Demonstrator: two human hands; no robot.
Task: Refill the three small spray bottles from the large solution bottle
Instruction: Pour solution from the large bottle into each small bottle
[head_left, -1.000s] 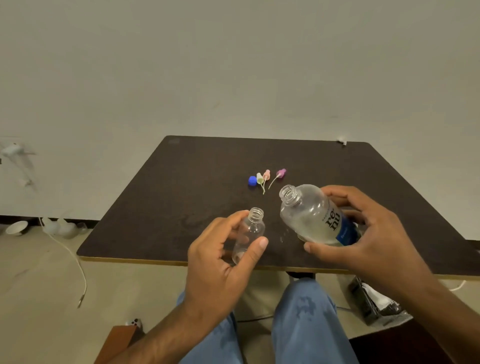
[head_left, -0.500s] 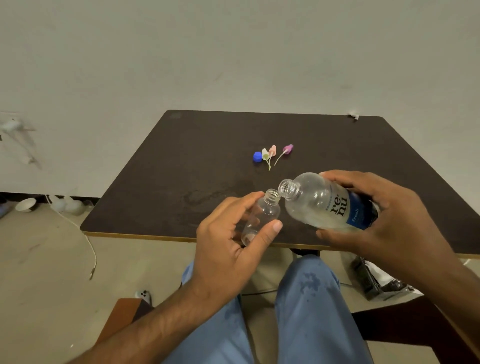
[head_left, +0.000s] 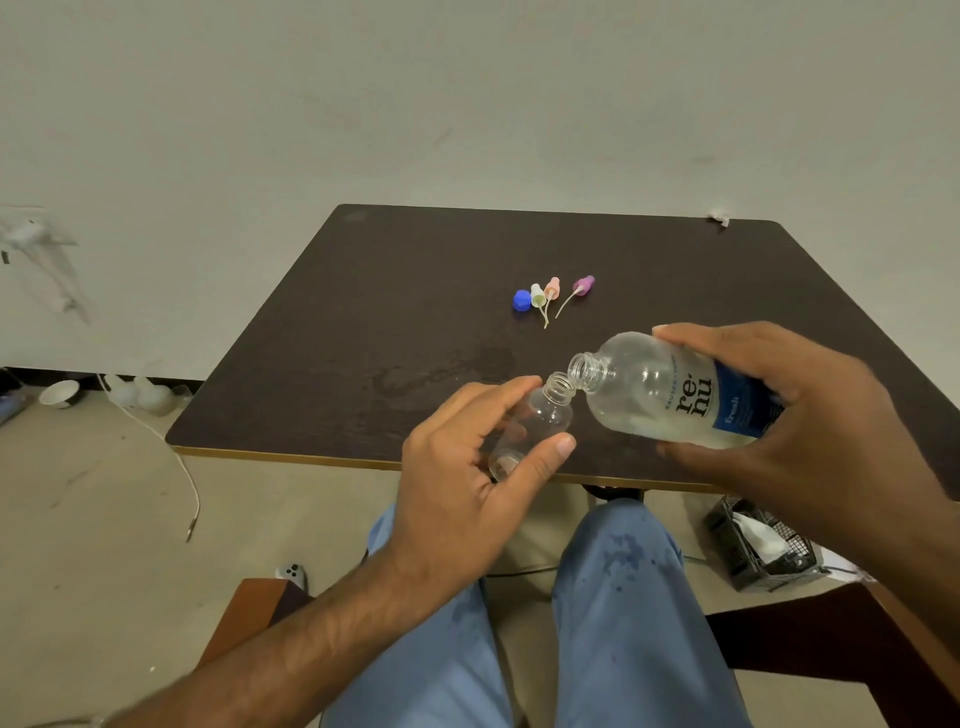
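Note:
My left hand (head_left: 467, 467) grips a small clear spray bottle (head_left: 540, 415), uncapped and tilted with its neck pointing up and right. My right hand (head_left: 769, 415) holds the large clear solution bottle (head_left: 670, 395) with a blue label, tipped almost level. Its open mouth touches the small bottle's rim. A little liquid lies along the large bottle's lower side. On the dark table (head_left: 363, 322) lie a blue cap (head_left: 521, 300) and three spray tops with dip tubes: white (head_left: 538, 295), pink (head_left: 552, 287) and purple (head_left: 583, 285).
A wet smear (head_left: 447, 369) marks the table near its front edge. My blue-trousered legs (head_left: 613, 597) are below the table edge. A black basket (head_left: 763, 551) sits on the floor to the right, a white cable (head_left: 171, 447) and a bowl (head_left: 60, 392) to the left.
The large bottle has tipped further over and its mouth has come to the small bottle's rim. The small bottle has tilted towards it. The camera has shifted a little.

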